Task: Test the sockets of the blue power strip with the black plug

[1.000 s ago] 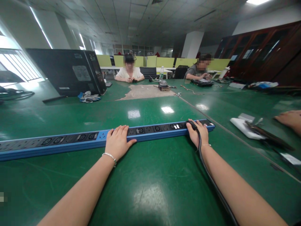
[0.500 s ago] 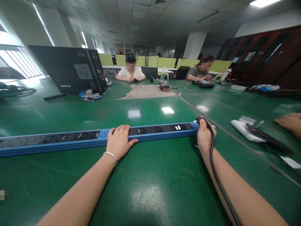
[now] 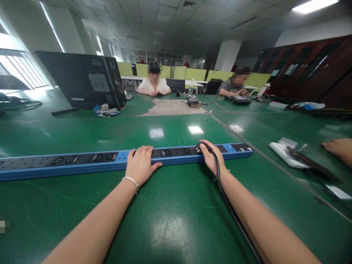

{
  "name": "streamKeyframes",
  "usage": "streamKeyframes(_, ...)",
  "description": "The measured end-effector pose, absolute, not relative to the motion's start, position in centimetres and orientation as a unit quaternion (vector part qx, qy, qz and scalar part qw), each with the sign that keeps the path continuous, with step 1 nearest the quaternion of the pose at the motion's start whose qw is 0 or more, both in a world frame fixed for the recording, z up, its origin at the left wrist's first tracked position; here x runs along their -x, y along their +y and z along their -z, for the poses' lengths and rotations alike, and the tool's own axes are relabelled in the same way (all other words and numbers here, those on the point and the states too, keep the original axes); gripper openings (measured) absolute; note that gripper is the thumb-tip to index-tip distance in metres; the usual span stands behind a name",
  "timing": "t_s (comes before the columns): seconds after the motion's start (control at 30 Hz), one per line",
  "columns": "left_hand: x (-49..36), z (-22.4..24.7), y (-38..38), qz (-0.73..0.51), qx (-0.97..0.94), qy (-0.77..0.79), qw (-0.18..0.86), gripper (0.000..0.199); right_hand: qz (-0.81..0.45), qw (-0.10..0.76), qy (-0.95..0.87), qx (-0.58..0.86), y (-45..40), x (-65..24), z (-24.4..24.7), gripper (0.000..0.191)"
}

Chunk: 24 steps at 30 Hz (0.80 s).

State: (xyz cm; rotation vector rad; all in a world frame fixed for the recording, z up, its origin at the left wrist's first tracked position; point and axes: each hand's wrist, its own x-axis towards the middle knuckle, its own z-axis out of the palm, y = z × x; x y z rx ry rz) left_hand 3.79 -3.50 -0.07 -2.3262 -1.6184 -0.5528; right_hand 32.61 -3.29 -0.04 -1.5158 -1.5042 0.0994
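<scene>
A long blue power strip with black sockets lies across the table in front of me. My left hand grips it near the middle, fingers over its top and thumb along the near side. In my right hand is a black power plug, with its pins showing toward the left, above the sockets. From the plug a thick black cable runs down along my right forearm. The right end of the strip, with a blue socket, is uncovered.
A black computer case stands at back left, gloves beside it. A white device lies right, near another person's hand. Two people sit across the green table. A bottle stands far back.
My right hand has moved left along the strip with the plug, from its right end to the sockets nearer the middle. My left hand stays where it was.
</scene>
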Motion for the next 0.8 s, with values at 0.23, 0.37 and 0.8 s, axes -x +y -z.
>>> streamKeyframes(0.23, -3.8, 0.2, -3.5, 0.199, 0.800, -0.552, 0.126, 0.060, 0.000, 0.425, -0.625, 0.655, -3.7, -31.1, -0.5, 0.034)
streamKeyframes(0.37, -3.8, 0.2, -3.4, 0.199, 0.799, -0.553, 0.125, 0.060, 0.074, 0.368, -0.637, 0.673, -3.9, -30.2, -0.7, 0.029)
streamKeyframes(0.8, -3.8, 0.1, -3.6, 0.204, 0.800, -0.552, 0.113, 0.060, 0.129, 0.354, -0.675, 0.635, -4.2, -30.1, 0.9, 0.035)
